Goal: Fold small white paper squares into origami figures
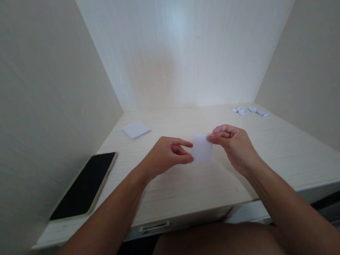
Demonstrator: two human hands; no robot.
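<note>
A small white sheet of paper (202,149) is held up over the middle of the desk. My right hand (234,144) pinches it at its upper right corner between thumb and forefinger. On the other side, my left hand (169,155) has its thumb and forefinger apart, their tips at the paper's left edge. Whether those tips touch the edge I cannot tell. The other fingers of my left hand are curled inward.
A stack of white paper (136,129) lies at the back left of the desk (182,193). Several crumpled or folded white paper pieces (250,111) are at the back right. A black-screened tablet (85,186) rests by the left wall. A drawer handle (154,227) shows below the front edge.
</note>
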